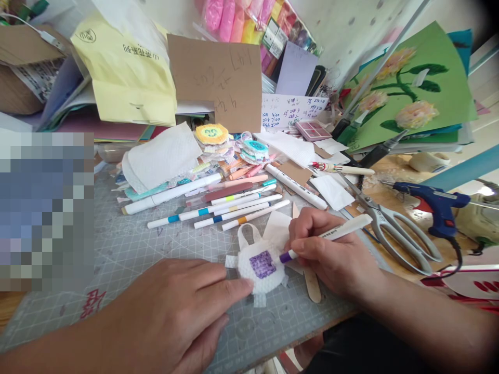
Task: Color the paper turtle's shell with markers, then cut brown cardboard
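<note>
Hands [335, 259] touch purple-tipped marker [343, 228], white piece [262, 265]; clear bag [276, 37] seemingly holds coloured packets [226, 22].

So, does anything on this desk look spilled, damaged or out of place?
Nothing looks spilled or damaged around the white piece. Oddest is the brown card at the back: its handwriting appears upside down. The glue gun, off right beyond the scissors, also seems laid on its side.

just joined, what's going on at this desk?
A person's right hand holds a purple marker close to a purple square on a white textured piece. The left hand has its index finger at the piece's edge. Other markers lie beyond it on the cutting mat.
</note>
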Action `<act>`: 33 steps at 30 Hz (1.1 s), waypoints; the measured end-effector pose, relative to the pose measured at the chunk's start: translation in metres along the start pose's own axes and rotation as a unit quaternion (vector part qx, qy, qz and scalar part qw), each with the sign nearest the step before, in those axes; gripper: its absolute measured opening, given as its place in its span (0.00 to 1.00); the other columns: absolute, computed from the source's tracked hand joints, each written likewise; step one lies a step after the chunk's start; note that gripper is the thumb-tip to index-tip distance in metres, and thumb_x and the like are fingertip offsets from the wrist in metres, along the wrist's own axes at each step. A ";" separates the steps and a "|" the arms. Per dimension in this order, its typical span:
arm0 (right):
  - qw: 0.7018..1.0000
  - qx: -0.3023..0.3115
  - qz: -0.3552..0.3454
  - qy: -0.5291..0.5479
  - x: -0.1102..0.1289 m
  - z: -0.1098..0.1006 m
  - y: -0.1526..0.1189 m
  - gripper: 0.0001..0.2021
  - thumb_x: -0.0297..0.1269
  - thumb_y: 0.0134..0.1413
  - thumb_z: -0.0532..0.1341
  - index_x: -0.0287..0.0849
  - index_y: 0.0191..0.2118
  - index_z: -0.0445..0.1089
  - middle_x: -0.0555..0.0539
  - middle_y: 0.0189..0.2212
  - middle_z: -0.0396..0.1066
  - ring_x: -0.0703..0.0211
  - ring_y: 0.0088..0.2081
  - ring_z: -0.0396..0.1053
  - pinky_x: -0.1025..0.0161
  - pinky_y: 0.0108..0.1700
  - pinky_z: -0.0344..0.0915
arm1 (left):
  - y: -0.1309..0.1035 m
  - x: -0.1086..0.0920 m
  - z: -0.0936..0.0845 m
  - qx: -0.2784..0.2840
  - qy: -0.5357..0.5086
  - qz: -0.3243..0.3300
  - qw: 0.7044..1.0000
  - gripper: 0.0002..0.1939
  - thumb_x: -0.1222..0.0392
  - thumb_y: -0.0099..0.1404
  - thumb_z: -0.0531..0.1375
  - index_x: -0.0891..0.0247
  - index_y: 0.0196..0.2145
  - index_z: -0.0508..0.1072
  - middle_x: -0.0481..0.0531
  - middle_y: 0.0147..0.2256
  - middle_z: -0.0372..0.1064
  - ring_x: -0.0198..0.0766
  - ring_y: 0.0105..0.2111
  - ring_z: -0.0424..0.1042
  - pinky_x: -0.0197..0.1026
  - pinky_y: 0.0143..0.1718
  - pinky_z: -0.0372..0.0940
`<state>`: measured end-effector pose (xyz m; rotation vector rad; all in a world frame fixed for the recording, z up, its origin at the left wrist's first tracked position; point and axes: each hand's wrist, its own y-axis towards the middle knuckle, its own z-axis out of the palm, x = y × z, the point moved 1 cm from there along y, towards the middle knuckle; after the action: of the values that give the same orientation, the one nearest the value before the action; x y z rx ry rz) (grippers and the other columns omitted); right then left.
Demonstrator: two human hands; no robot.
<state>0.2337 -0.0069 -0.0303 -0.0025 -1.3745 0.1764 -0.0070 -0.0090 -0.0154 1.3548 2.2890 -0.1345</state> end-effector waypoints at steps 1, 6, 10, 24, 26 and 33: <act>1.000 0.002 0.001 0.001 0.000 0.000 0.000 0.08 0.28 0.46 0.65 0.42 0.22 0.66 0.55 0.17 0.66 0.67 0.19 0.57 0.69 0.21 0.53 | 0.000 0.000 0.000 0.002 0.001 -0.001 1.000 0.26 0.71 0.61 0.50 0.52 0.55 0.63 0.47 0.37 0.74 0.38 0.33 0.73 0.39 0.34 0.62; 1.000 0.010 -0.010 -0.026 0.002 0.002 -0.002 0.08 0.29 0.49 0.65 0.42 0.24 0.66 0.55 0.17 0.66 0.66 0.20 0.58 0.68 0.23 0.54 | 0.001 0.000 -0.001 0.009 0.004 -0.004 1.000 0.24 0.70 0.61 0.51 0.52 0.54 0.65 0.47 0.39 0.74 0.39 0.33 0.73 0.39 0.34 0.63; 0.995 0.025 -0.019 -0.100 0.009 0.009 -0.005 0.09 0.33 0.49 0.66 0.42 0.24 0.66 0.54 0.18 0.67 0.65 0.21 0.59 0.68 0.23 0.56 | 0.001 -0.001 -0.001 0.010 -0.001 -0.008 1.000 0.23 0.68 0.62 0.50 0.52 0.53 0.66 0.48 0.39 0.74 0.39 0.33 0.73 0.40 0.34 0.63; 0.970 0.011 -0.058 -0.237 0.019 0.018 -0.003 0.08 0.35 0.48 0.66 0.42 0.23 0.67 0.50 0.19 0.69 0.65 0.21 0.63 0.70 0.21 0.62 | 0.002 -0.002 -0.005 0.014 0.002 -0.011 1.000 0.20 0.67 0.60 0.52 0.54 0.49 0.69 0.49 0.39 0.75 0.40 0.29 0.72 0.41 0.33 0.64; 0.969 0.018 -0.055 -0.240 0.020 0.018 -0.004 0.08 0.35 0.48 0.65 0.42 0.23 0.67 0.50 0.19 0.69 0.65 0.21 0.62 0.69 0.21 0.61 | 0.001 -0.002 -0.005 0.012 0.003 -0.012 1.000 0.20 0.68 0.61 0.51 0.54 0.49 0.68 0.49 0.39 0.75 0.40 0.30 0.72 0.41 0.33 0.64; 0.973 0.050 -0.026 -0.223 0.020 0.015 -0.004 0.11 0.36 0.48 0.66 0.42 0.22 0.64 0.50 0.18 0.67 0.64 0.21 0.61 0.68 0.22 0.58 | 0.001 -0.003 -0.004 0.021 0.004 -0.017 1.000 0.21 0.68 0.62 0.50 0.53 0.51 0.66 0.49 0.42 0.74 0.39 0.32 0.73 0.40 0.35 0.64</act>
<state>0.2230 -0.0096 -0.0070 0.1653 -1.8107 0.2097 -0.0061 -0.0093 -0.0099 1.3398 2.3299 -0.1890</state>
